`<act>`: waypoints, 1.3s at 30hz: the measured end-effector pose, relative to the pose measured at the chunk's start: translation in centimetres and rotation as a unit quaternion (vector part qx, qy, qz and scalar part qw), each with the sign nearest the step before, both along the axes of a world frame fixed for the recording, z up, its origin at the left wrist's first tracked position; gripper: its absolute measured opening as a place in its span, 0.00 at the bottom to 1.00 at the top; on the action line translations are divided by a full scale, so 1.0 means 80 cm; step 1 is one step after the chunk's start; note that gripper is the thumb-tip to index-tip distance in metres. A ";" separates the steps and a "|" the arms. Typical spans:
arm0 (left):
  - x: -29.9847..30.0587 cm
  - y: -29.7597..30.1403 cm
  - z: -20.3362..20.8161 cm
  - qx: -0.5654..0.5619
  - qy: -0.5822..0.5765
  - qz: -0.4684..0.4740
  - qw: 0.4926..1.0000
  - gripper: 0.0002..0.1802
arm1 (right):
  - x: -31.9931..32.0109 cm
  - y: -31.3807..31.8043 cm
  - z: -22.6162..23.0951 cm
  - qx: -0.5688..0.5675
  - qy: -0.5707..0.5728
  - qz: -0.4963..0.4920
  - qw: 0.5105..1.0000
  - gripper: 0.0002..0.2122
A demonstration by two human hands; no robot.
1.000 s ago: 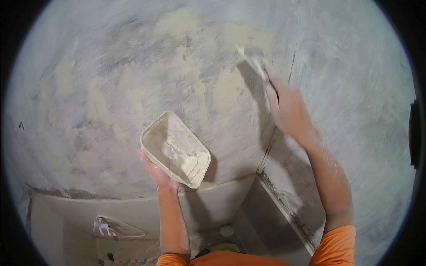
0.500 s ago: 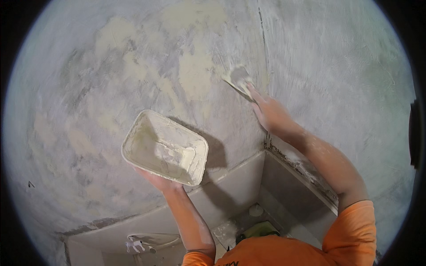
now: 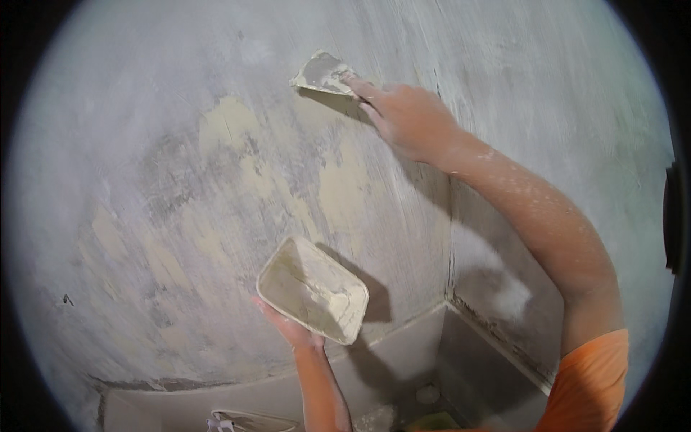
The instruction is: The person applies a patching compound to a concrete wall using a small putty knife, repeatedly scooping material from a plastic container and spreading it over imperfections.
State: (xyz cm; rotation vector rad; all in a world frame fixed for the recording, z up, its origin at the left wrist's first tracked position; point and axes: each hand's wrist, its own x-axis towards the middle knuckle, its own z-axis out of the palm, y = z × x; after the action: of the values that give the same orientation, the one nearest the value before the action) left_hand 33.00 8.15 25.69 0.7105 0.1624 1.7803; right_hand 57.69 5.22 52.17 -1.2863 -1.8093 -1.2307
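Probably light but stiff, the scraper (image 3: 322,73) is left of the wall's (image 3: 144,86) corner (image 3: 450,237), best held by the end my right hand (image 3: 414,119) grips, my left hand (image 3: 291,333) cradling the tub (image 3: 281,275) from below.

Left head-worn fisheye view, looking down at both hands (image 3: 417,121), facing a nearby patchy wall (image 3: 180,147)
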 end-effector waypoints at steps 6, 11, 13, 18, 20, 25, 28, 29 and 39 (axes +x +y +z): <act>0.002 0.002 0.002 0.029 0.011 0.000 1.000 0.46 | -0.006 0.008 -0.069 -0.148 0.088 -0.081 0.982 0.29; 0.012 0.001 0.000 0.000 0.012 0.030 0.999 0.46 | 0.071 -0.020 -0.238 -0.202 0.155 -0.091 0.963 0.29; 0.006 0.004 -0.005 -0.009 -0.020 0.002 1.000 0.46 | 0.080 -0.042 -0.269 -0.238 0.137 -0.138 0.952 0.29; 0.003 0.001 -0.013 -0.035 -0.067 -0.054 0.996 0.46 | 0.116 -0.099 -0.236 -0.305 0.023 -0.208 0.929 0.28; -0.007 -0.003 -0.009 -0.013 -0.052 -0.030 0.998 0.46 | 0.102 -0.098 -0.189 -0.259 0.003 -0.155 0.953 0.28; -0.010 0.003 -0.010 -0.041 -0.056 -0.025 0.997 0.44 | 0.017 -0.062 -0.052 -0.124 -0.032 -0.088 0.988 0.28; 0.004 0.006 -0.013 -0.061 -0.059 -0.042 0.995 0.43 | 0.008 -0.005 -0.014 -0.019 -0.056 -0.063 0.996 0.28; 0.006 0.006 -0.013 -0.064 -0.060 -0.048 0.995 0.43 | 0.006 0.008 -0.009 -0.016 -0.039 -0.071 0.997 0.29; 0.004 -0.001 -0.009 -0.054 -0.026 -0.058 0.997 0.45 | 0.119 -0.015 -0.290 -0.228 0.179 -0.137 0.947 0.28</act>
State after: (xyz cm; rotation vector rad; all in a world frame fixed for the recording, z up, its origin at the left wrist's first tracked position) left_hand 33.36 8.08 24.96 0.5842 0.1767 1.6648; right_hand 67.19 4.04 29.00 -1.9324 -1.7360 -0.6546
